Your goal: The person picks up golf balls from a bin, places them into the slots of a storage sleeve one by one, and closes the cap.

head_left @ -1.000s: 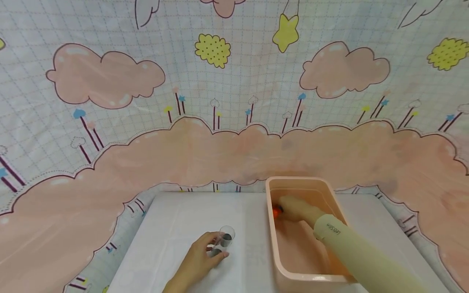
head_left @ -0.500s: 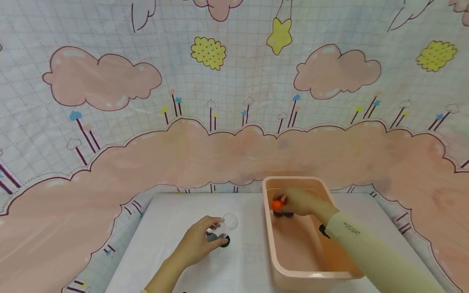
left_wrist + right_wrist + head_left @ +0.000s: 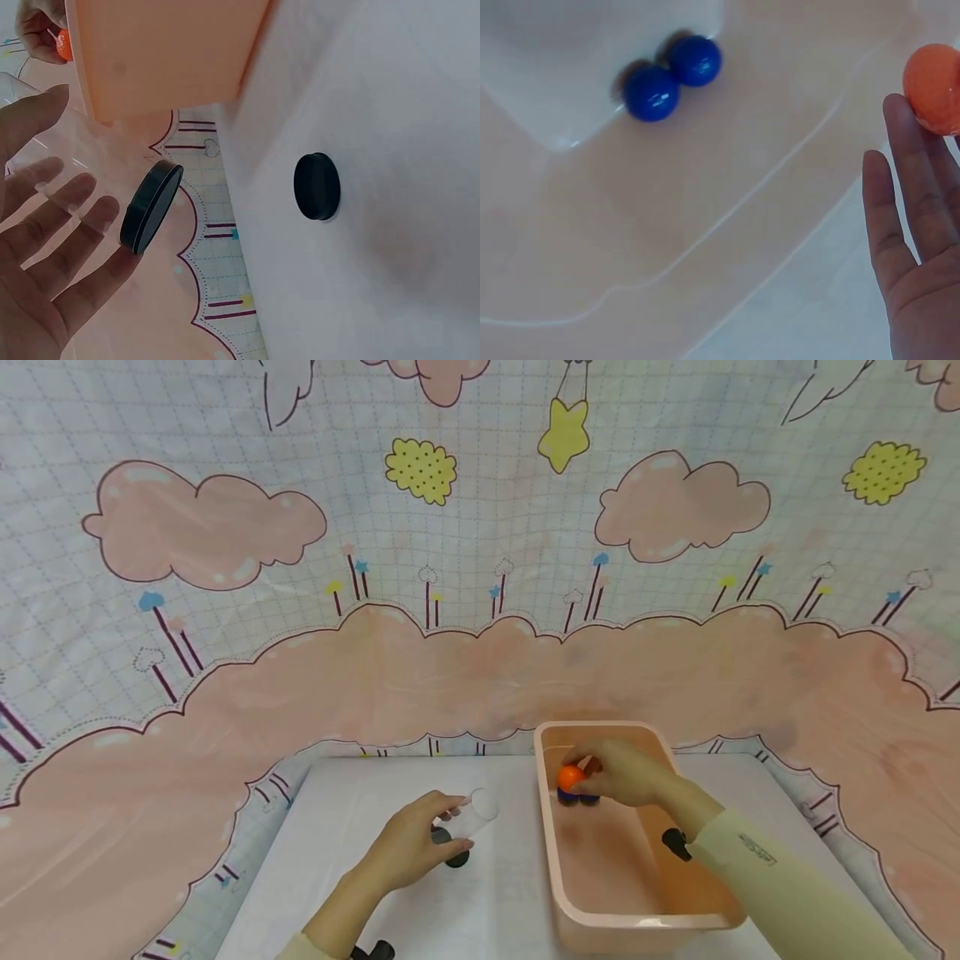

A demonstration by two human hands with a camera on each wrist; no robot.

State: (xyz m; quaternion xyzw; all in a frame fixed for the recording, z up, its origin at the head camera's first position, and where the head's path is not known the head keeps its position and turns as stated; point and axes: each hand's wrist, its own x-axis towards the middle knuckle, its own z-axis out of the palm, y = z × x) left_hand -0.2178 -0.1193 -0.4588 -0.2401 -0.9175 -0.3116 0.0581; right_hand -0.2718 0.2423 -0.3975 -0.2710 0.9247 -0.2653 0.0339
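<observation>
My left hand [image 3: 405,843] grips a clear plastic tube [image 3: 90,154], its open mouth tilted toward the tub. A black cap [image 3: 154,206] closes the tube's lower end. Below it on the table lies a loose black lid [image 3: 316,186]. Inside the peach tub [image 3: 558,868], my right hand [image 3: 630,772] pinches an orange ball [image 3: 572,778] at its fingertips, raised above the tub floor. Two blue balls [image 3: 651,92] rest side by side on that floor; in the head view they show just under the orange ball.
The tub stands on the right part of the white table [image 3: 330,793], with its left wall between my two hands. A cloud-patterned cloth [image 3: 450,677] hangs behind the table. Black camera parts [image 3: 677,843] show at my wrists.
My right hand has lifted the orange ball off the tub floor, uncovering the blue balls. My left hand has moved up slightly and tipped the tube's mouth to the right.
</observation>
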